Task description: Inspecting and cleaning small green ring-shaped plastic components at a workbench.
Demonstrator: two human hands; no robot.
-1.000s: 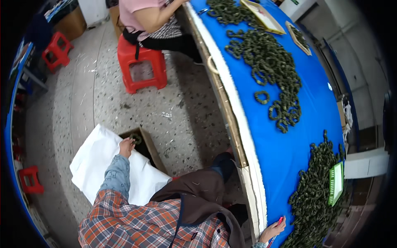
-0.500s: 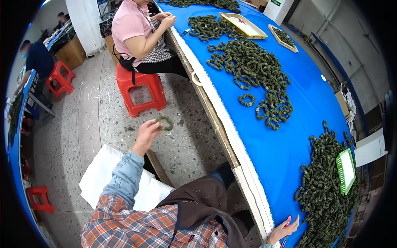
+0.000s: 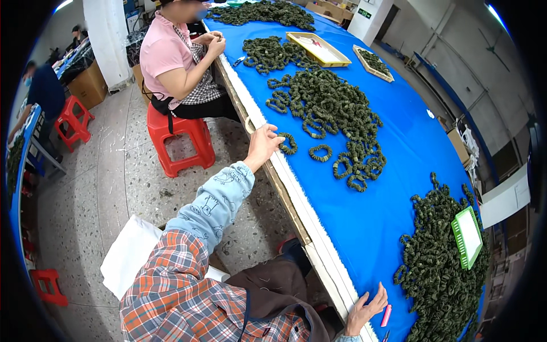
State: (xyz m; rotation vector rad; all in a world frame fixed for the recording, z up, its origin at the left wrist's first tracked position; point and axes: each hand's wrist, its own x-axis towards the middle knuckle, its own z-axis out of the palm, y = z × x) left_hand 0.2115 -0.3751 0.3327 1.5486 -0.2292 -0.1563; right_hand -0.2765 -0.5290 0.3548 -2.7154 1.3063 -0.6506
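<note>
My left hand (image 3: 263, 146) reaches over the table's white-padded edge with its fingers closed on the near side of a dark green ribbed ring (image 3: 288, 143), bracelet-like in shape. The ring is at the blue tabletop. Just right of it lies a similar loose ring (image 3: 320, 153), apart from a big heap of such rings (image 3: 342, 108). At the lower right my right hand (image 3: 367, 308) rests at the table edge, fingers spread and holding nothing. Beside its fingertips lies a small pink-handled tool (image 3: 386, 315), its kind unclear.
Another heap of rings (image 3: 439, 268) covers the right side, with a green-rimmed tray (image 3: 468, 236) on it. Farther up are a yellow tray (image 3: 336, 58) and a smaller tray (image 3: 373, 62). A person in pink (image 3: 171, 62) sits on a red stool (image 3: 181, 145). White sacking (image 3: 128, 251) lies by my left arm.
My left hand has carried the ring from above the floor rightward and up to the tabletop. My right hand has opened away from the pink tool. The whole view has shifted slightly.
</note>
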